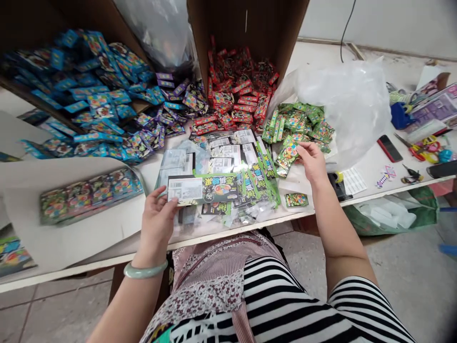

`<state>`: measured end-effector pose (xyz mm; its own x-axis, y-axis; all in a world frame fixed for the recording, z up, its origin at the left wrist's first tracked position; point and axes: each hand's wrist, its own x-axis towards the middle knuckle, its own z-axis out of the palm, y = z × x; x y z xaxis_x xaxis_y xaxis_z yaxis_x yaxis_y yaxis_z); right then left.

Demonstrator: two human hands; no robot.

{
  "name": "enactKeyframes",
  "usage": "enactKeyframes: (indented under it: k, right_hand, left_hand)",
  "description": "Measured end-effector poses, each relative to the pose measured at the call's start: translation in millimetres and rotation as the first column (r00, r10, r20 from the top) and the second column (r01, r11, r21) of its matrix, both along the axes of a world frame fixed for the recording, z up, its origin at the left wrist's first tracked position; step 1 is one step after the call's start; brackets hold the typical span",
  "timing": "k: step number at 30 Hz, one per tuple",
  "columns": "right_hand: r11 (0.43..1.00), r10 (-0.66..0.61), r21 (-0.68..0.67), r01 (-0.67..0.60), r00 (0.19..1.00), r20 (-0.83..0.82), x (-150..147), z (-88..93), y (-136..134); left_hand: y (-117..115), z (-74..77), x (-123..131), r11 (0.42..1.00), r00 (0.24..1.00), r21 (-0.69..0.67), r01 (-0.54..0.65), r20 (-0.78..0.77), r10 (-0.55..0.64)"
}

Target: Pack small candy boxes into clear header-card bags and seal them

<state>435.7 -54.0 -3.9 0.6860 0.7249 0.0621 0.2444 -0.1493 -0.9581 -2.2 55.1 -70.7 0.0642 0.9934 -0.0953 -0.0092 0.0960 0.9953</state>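
My left hand (159,219) pinches the left end of a clear plastic bag (203,189) with a black and green printed header and a white barcode panel. Beneath it lies a spread of similar printed bags (255,183). At the right, my right hand (312,162) has its thumb and fingers closed on a small green candy packet (288,151), at the near side of a heap of green packets (303,119). A single green packet (296,200) lies by the table's front edge.
Tipped boxes spill blue packets (96,95) and red packets (243,90), with purple packets (160,124) between. A filled packet row (91,195) lies on white sheeting at left. To the right are crumpled plastic (357,109), a phone (390,148) and scissors (416,148).
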Motion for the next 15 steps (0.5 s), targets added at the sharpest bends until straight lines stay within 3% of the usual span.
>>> enactKeyframes:
  k: [2, 5, 7, 9, 12, 15]
  right_hand:
    - [0.998, 0.061, -0.026, -0.062, 0.997, -0.039, -19, 1.3, 5]
    - [0.985, 0.154, -0.065, -0.158, 0.986, -0.06, -45, 0.1, 17]
    - [0.973, 0.207, -0.085, -0.213, 0.976, -0.07, -60, -1.4, 24]
    - [0.963, 0.246, -0.097, -0.253, 0.966, -0.079, -73, -2.5, 30]
    - [0.946, 0.295, -0.115, -0.302, 0.953, -0.071, -86, -3.9, 34]
    - [0.933, 0.33, -0.137, -0.334, 0.943, -0.046, -93, -7.5, 37]
  left_hand:
    - [-4, -1.1, -7, 0.995, 0.982, 0.059, 0.082, -0.176, -0.071]
    - [-11, 5.8, -16, 0.956, 0.856, 0.217, 0.198, -0.514, -0.061]
    - [-13, 14.7, -17, 0.902, 0.766, 0.322, 0.288, -0.643, -0.016]
    - [-12, 25.2, -12, 0.823, 0.705, 0.357, 0.443, -0.705, -0.074]
    - [-1, 38.4, 0, 0.67, 0.536, 0.229, 0.706, -0.791, -0.294]
    - [13, 42.7, 10, 0.565, 0.362, 0.063, 0.822, -0.824, -0.435]
